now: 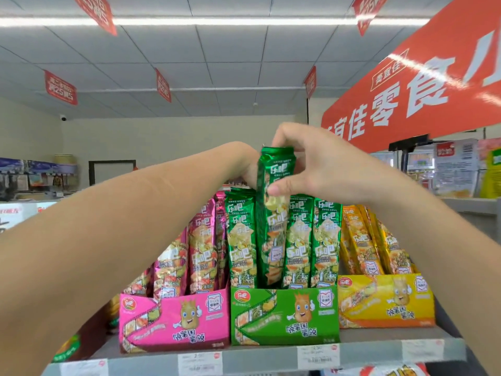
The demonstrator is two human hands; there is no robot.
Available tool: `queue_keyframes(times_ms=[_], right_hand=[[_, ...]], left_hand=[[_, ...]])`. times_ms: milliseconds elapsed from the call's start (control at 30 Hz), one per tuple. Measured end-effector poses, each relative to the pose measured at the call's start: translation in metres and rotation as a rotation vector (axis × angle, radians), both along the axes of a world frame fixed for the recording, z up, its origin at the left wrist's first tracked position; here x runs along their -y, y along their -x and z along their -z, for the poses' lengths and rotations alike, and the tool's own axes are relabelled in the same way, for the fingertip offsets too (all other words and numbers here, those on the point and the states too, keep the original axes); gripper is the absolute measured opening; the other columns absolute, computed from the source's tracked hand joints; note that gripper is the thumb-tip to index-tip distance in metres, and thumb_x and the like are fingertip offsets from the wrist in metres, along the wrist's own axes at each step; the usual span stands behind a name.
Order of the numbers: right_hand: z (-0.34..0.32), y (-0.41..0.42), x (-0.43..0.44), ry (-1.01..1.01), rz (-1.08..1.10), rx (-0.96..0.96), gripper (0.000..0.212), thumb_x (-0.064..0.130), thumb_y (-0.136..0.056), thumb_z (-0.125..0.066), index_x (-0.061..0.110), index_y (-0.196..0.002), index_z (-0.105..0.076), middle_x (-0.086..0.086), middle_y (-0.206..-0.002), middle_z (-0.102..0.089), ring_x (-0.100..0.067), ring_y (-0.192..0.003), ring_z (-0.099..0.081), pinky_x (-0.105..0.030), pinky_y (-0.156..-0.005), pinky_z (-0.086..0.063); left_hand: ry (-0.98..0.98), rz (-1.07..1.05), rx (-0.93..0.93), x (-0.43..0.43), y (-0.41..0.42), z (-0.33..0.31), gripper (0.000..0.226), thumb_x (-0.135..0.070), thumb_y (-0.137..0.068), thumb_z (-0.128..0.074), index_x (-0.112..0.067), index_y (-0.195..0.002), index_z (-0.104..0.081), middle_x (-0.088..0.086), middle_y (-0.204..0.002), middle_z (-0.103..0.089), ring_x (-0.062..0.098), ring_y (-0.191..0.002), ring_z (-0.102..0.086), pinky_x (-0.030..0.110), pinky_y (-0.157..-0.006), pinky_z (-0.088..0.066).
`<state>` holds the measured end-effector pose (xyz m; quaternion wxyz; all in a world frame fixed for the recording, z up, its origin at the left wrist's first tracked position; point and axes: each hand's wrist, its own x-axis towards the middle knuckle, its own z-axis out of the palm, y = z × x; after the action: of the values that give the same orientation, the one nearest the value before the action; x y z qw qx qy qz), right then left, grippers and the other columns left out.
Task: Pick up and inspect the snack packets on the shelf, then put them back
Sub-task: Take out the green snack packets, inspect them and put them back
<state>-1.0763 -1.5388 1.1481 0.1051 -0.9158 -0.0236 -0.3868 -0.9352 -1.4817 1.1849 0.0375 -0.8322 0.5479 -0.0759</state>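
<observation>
Green snack packet (pixel 272 213): upright, raised above its neighbours, lower end still inside the green display box (pixel 284 316), centre of the shelf (pixel 244 359). Pinched near the top by the right hand (pixel 311 169), thumb on the front face, fingers curled over the top edge. Left hand (pixel 245 169): behind the packet's left edge, mostly hidden; grip cannot be told. Pink display box (pixel 173 321) touching on the left, yellow display box (pixel 385 302) on the right, both stocked with upright packets. Price tags (pixel 317 356) along the shelf edge.
</observation>
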Motion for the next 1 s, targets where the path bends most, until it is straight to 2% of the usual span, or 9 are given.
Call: queue_keyframes(times_ms=[133, 233, 367, 433, 533, 667, 800, 900, 1000], right_hand=[[0.008, 0.001, 0.009, 0.035, 0.119, -0.024, 0.034, 0.027, -0.07, -0.086, 0.02, -0.088, -0.057, 0.005, -0.089, -0.067, -0.02, -0.088, -0.063, -0.047, -0.081, -0.051], [0.022, -0.001, 0.016, 0.055, 0.167, -0.103, 0.023, 0.035, -0.079, -0.078, 0.025, -0.095, -0.065, 0.011, -0.1, -0.069, -0.014, -0.094, -0.063, -0.04, -0.087, -0.05], [0.036, -0.005, 0.02, 0.193, 0.252, -0.159, 0.015, 0.04, -0.093, -0.06, 0.026, -0.095, -0.067, 0.009, -0.095, -0.069, -0.014, -0.088, -0.062, -0.035, -0.078, -0.048], [0.037, -0.006, 0.021, 0.264, 0.299, -0.182, 0.021, 0.036, -0.095, -0.058, 0.023, -0.109, -0.068, 0.003, -0.111, -0.068, -0.019, -0.102, -0.061, -0.039, -0.088, -0.048], [0.038, -0.006, 0.019, 0.326, 0.329, -0.196, 0.027, 0.034, -0.094, -0.06, 0.025, -0.119, -0.065, 0.004, -0.127, -0.054, -0.019, -0.114, -0.054, -0.038, -0.097, -0.043], [0.031, -0.005, 0.016, 0.327, 0.374, -0.275, 0.035, 0.034, -0.096, -0.058, 0.028, -0.131, -0.059, 0.002, -0.13, -0.061, -0.024, -0.123, -0.052, -0.042, -0.103, -0.04], [0.025, -0.012, 0.015, 0.41, 0.422, -0.336, 0.017, 0.044, -0.1, -0.045, 0.038, -0.105, -0.06, 0.011, -0.094, -0.057, -0.021, -0.107, -0.054, -0.046, -0.094, -0.036], [0.022, -0.012, 0.015, 0.368, 0.361, -0.327, 0.022, 0.045, -0.098, -0.049, 0.037, -0.113, -0.063, 0.018, -0.091, -0.052, -0.017, -0.109, -0.053, -0.046, -0.097, -0.036], [0.022, -0.005, 0.015, 0.274, 0.238, -0.295, 0.022, 0.044, -0.094, -0.056, 0.031, -0.108, -0.066, 0.014, -0.107, -0.065, -0.014, -0.11, -0.057, -0.044, -0.101, -0.04]], left_hand=[[-0.06, 0.155, -0.385, 0.003, -0.008, 0.009, 0.008, -0.011, -0.097, -0.052, -0.012, -0.099, -0.059, 0.0, -0.099, -0.066, 0.012, -0.087, -0.066, 0.032, -0.086, -0.052], [0.027, 0.154, -0.132, 0.012, -0.02, 0.007, 0.004, -0.015, -0.092, -0.061, -0.017, -0.096, -0.064, -0.015, -0.085, -0.059, 0.012, -0.088, -0.057, 0.03, -0.084, -0.04], [0.054, 0.117, -0.031, 0.018, -0.026, 0.004, 0.031, -0.019, -0.088, -0.068, -0.015, -0.119, -0.067, -0.003, -0.116, -0.065, 0.019, -0.11, -0.054, 0.029, -0.093, -0.037], [0.068, 0.119, -0.043, 0.019, -0.026, 0.004, 0.038, -0.021, -0.088, -0.068, -0.014, -0.125, -0.064, 0.0, -0.126, -0.061, 0.018, -0.112, -0.051, 0.029, -0.094, -0.035], [0.089, 0.142, -0.067, 0.023, -0.027, 0.004, 0.034, -0.017, -0.09, -0.066, -0.014, -0.123, -0.065, -0.001, -0.12, -0.062, 0.015, -0.105, -0.049, 0.028, -0.091, -0.034], [0.134, 0.199, -0.064, 0.026, -0.026, 0.006, 0.027, -0.01, -0.093, -0.059, -0.013, -0.118, -0.069, -0.001, -0.1, -0.063, 0.015, -0.093, -0.052, 0.03, -0.082, -0.043], [0.298, 0.237, -0.077, 0.025, -0.026, 0.001, 0.02, -0.009, -0.096, -0.055, -0.01, -0.109, -0.071, 0.001, -0.078, -0.06, 0.018, -0.071, -0.054, 0.032, -0.059, -0.056], [0.415, 0.267, -0.194, 0.018, -0.027, -0.006, 0.019, -0.015, -0.098, -0.054, -0.018, -0.111, -0.068, 0.0, -0.09, -0.059, 0.016, -0.075, -0.057, 0.031, -0.056, -0.06], [0.302, 0.278, -0.261, 0.008, -0.026, -0.008, 0.02, -0.029, -0.093, -0.063, -0.025, -0.113, -0.064, 0.0, -0.101, -0.062, 0.013, -0.08, -0.062, 0.025, -0.064, -0.059]])
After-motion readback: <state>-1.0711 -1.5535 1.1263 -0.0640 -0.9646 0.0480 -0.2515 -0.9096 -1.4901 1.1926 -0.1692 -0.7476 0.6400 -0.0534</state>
